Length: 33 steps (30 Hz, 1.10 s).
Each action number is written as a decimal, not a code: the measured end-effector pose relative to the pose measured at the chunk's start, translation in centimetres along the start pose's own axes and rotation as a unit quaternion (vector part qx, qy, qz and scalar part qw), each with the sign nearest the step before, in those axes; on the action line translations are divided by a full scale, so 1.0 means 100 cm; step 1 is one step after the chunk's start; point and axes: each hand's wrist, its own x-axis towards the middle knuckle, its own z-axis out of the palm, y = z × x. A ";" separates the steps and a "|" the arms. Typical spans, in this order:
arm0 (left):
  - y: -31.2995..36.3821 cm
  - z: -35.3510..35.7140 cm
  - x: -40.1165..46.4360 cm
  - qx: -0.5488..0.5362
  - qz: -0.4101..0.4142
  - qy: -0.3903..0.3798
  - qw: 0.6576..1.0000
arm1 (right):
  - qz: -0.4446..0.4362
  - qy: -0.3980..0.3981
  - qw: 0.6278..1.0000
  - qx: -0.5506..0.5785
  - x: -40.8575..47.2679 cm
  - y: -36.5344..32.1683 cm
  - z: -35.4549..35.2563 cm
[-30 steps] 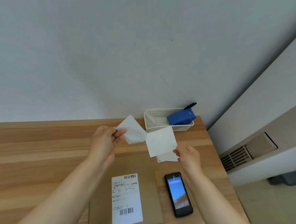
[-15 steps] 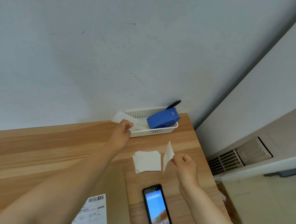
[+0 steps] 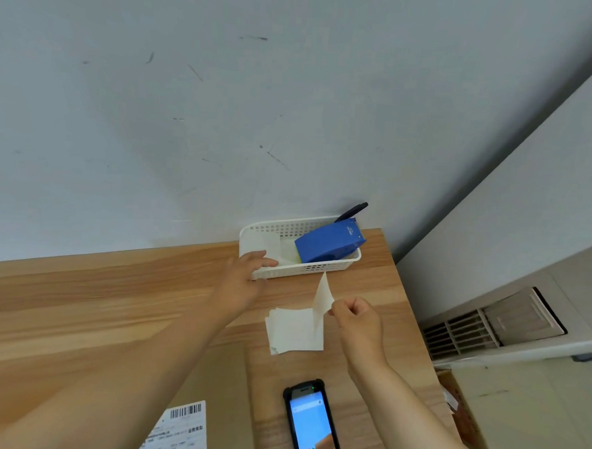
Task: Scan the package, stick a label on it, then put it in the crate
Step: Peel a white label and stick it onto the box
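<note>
The brown cardboard package (image 3: pixel 225 399) lies at the bottom edge, mostly under my left forearm, with a white barcode shipping label (image 3: pixel 182 428) on its top. My right hand (image 3: pixel 356 318) pinches a single white label (image 3: pixel 323 296) by its lower corner, holding it on edge above a small stack of white labels (image 3: pixel 292 330). My left hand (image 3: pixel 245 275) rests at the front left rim of a white basket (image 3: pixel 323 267), fingers spread and holding nothing. A white backing sheet (image 3: pixel 269 245) lies inside the basket just past the fingertips. A black handheld scanner (image 3: pixel 311 426) lies screen up beside the package.
A blue tape dispenser (image 3: pixel 331 243) and a black pen (image 3: pixel 352 211) sit in the basket, against the grey wall. The wooden table (image 3: pixel 78 302) ends just right of my right arm. A cardboard box (image 3: pixel 460 408) stands on the floor there, below a wall vent (image 3: pixel 488 327).
My left hand carried the backing sheet from mid-air to the basket and let it go inside. My right hand kept the peeled label, now turned on edge. The view shifted right.
</note>
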 end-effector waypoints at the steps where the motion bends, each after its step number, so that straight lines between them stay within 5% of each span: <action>1: 0.003 0.000 -0.005 0.006 0.017 -0.002 1.000 | -0.015 0.001 1.000 -0.007 0.000 -0.002 0.003; 7: 0.034 -0.007 -0.051 -0.101 0.028 0.012 0.994 | -0.166 0.022 0.982 -0.092 -0.020 -0.012 0.037; 14: 0.029 -0.027 -0.086 -0.293 -0.087 0.111 0.946 | -0.396 0.017 0.899 -0.188 -0.056 -0.003 0.075; 22: 0.010 -0.069 -0.127 -0.322 -0.113 0.176 0.923 | -0.490 0.005 0.838 -0.239 -0.085 0.008 0.101; 28: -0.013 -0.100 -0.158 -0.336 -0.107 0.181 0.918 | -0.321 0.007 0.932 -0.170 -0.102 -0.006 0.115; 33: -0.035 -0.119 -0.183 -0.358 -0.129 0.168 0.909 | -0.057 -0.201 0.973 -0.098 -0.116 -0.017 0.133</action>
